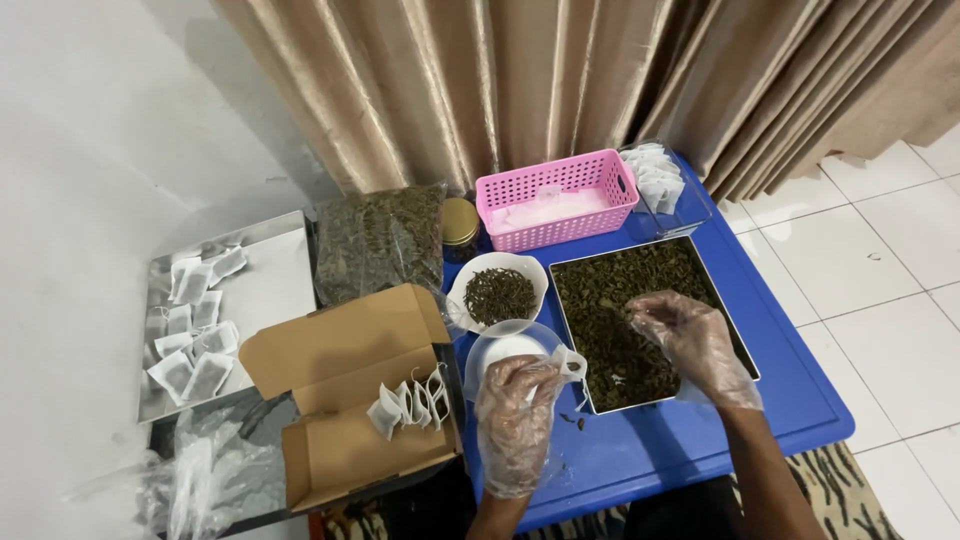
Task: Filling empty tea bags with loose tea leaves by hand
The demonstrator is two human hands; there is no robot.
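Head view, looking down on a blue table (700,440). Left hand (515,415), in a clear plastic glove, grasps a small white tea bag (562,362) at the near-left corner of a metal tray of dried leaves (620,300). Gloved right hand (690,340) rests on the leaves, fingers curled and pinching some. Beside them: white bowl (497,290), pink basket (555,200), cardboard box (350,390).

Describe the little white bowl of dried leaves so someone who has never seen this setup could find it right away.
Start at the blue table and find the pink slotted basket at its back edge. Just in front of the basket, left of the big square metal tray of loose leaves, sits the small white bowl. It is the only round white dish with a dark heap of leaves inside.
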